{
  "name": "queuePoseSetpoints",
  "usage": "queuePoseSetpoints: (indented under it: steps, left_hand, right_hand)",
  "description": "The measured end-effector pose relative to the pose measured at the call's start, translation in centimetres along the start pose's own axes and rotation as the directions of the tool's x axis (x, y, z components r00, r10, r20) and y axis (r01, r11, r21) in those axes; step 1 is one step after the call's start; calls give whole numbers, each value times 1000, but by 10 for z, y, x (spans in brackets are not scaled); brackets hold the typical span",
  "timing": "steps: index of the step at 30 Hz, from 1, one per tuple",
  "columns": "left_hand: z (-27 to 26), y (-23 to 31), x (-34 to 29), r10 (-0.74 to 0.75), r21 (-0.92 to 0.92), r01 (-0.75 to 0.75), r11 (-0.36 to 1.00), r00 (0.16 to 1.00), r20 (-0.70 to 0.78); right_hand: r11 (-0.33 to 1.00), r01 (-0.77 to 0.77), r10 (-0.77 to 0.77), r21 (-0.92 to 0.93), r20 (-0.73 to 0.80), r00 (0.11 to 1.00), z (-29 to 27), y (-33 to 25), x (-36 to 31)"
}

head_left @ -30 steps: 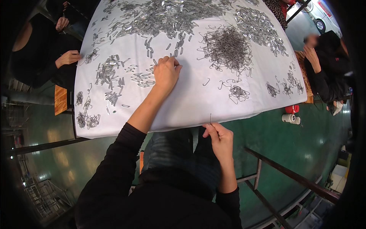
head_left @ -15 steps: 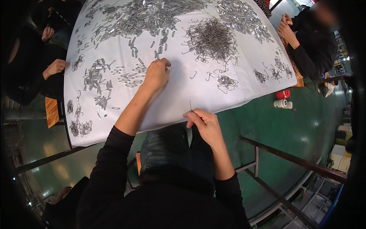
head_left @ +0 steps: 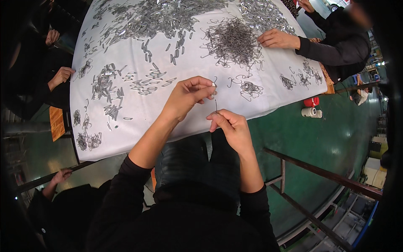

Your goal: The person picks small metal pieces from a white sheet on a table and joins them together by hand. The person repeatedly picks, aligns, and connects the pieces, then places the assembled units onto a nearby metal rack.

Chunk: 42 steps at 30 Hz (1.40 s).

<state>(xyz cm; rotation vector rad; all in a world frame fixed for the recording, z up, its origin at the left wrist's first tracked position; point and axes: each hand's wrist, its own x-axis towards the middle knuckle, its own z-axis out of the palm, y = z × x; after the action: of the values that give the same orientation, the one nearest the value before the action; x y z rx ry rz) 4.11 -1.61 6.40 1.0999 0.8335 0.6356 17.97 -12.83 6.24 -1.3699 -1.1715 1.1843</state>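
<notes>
My right hand (head_left: pixel 230 126) is near the table's front edge, pinching a thin metal wire (head_left: pixel 216 105) that stands up from its fingertips. Just above and to the left, my left hand (head_left: pixel 189 97) has thumb and fingers pressed together over the cloth. Something small and shiny shows at its fingertips, too small to name. The two hands are close but apart. To the left of my left hand lie loose oblong metal pieces (head_left: pixel 145 82). Beyond it is a large heap of wire hooks (head_left: pixel 235 42), with a smaller hook cluster (head_left: pixel 250 89) to the right.
A white cloth (head_left: pixel 138 130) covers the table. More oblong metal pieces (head_left: pixel 163 19) are piled at the far side. At the right a co-worker's hand (head_left: pixel 279 39) reaches to the hook heap; another person's hand (head_left: pixel 63 75) rests at the left edge. A metal frame (head_left: pixel 319 173) stands at lower right.
My left hand has come back from the oblong pieces, moving right and nearer to my right hand. My right hand has risen slightly. The right co-worker's hand has reached onto the table.
</notes>
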Motion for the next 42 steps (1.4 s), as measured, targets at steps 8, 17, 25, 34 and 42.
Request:
queuePoseSetpoints:
  steps: [8, 17, 25, 34, 42]
  left_hand:
    - [15, 15, -12, 68, -13, -68, 998, 998, -5]
    - [21, 5, -10, 369, 97, -358, 929, 919, -141]
    - [8, 9, -7, 420, 167, -391, 905, 885, -203]
    - [1, 14, -20, 330, 149, -301, 942, 912, -244]
    - [-2, 10, -23, 431, 189, -396, 898, 878, -208]
  right_hand:
    - [998, -49, 48, -37, -22, 999, -7, -7, 9]
    - [991, -24, 26, -129, 11, 1000, -21, 2, 19]
    - [481, 70, -282, -874, -78, 956, -118, 19, 91]
    - [255, 208, -189, -944, 162, 969, -145, 30, 127]
    - [721, -107, 67, -684, -85, 994, -137, 14, 127]
